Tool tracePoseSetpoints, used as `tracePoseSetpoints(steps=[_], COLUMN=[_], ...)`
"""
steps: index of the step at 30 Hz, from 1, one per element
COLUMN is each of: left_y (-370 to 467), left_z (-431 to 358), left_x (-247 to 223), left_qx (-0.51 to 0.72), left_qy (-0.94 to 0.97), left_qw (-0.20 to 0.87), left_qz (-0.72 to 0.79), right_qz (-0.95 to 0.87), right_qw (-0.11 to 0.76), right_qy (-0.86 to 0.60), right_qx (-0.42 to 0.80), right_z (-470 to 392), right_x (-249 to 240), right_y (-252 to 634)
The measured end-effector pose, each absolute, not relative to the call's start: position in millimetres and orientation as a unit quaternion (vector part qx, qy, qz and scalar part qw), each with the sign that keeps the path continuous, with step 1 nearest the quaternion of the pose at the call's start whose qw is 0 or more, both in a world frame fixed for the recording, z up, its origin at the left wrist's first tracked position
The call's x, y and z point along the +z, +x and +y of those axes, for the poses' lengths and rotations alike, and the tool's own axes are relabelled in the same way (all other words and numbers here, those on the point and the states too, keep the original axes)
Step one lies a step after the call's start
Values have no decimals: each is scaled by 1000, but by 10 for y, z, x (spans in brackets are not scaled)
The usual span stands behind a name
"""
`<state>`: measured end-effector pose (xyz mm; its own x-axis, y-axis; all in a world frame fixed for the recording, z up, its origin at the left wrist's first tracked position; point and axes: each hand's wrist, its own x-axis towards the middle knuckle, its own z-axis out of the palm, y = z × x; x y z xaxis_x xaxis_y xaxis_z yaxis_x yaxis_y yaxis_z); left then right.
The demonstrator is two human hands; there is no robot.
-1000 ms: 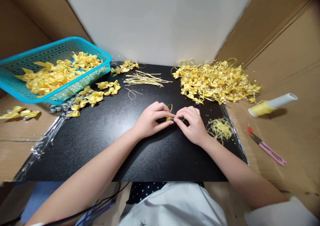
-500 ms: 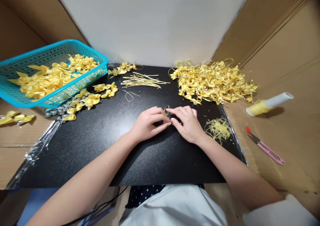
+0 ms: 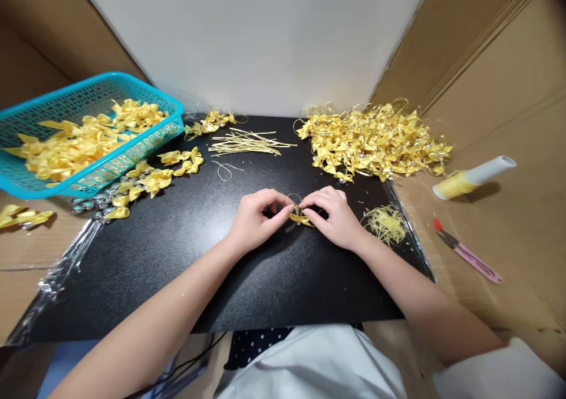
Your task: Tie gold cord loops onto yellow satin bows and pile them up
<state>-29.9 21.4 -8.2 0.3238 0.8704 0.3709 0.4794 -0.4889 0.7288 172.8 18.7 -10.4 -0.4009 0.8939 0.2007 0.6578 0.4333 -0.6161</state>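
Over the middle of the black tabletop, a small yellow ribbon bow [image 3: 301, 218] lies between my fingertips, with a thin gold cord [image 3: 293, 195] looping up from it. My left hand [image 3: 260, 221] pinches the cord between thumb and forefinger at the bow's left side. From the other side, my right hand [image 3: 335, 217] is closed in a pinch on the cord, its thumb close to the bow. The fingertips partly hide the knot area. Beyond the hands lie a single looped cord [image 3: 224, 172] and a bundle of straight gold cords [image 3: 252, 142].
A blue basket [image 3: 128, 154] of yellow bows stands at left, with bows and silver bells [image 3: 104, 198] beside it. Finished-looking corded bows [image 3: 375, 142] are heaped back right. Cord scraps [image 3: 387, 224], pink-handled snips [image 3: 471, 254] and a white tube [image 3: 490, 172] are at right.
My fingers have shifted slightly apart, so the yellow bow between them now shows more clearly. The left thumb has risen to the cord. The camera view has moved slightly.
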Motion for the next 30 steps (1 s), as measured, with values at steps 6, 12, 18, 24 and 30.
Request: tracePoseSetpoints(steps=[6, 12, 18, 24, 30], left_y=[-270, -269, -299, -295, -297], left_z=[195, 202, 224, 228, 230], left_x=[-63, -50, -72, -66, -91], left_qx=[410, 409, 407, 404, 403], left_qy=[728, 701, 715, 719, 711], left_qw=[319, 371, 333, 306, 316], left_qz=[446, 451, 461, 475, 482], right_qz=[-821, -819, -826, -830, -820], right_qw=[260, 289, 293, 263, 284], right_qy=[-457, -453, -441, -456, -467], right_qx=[221, 200, 192, 184, 172], right_z=[195, 175, 117, 104, 103], right_x=[-91, -81, -68, -82, -71], right_y=[1730, 1695, 1631, 1603, 1540])
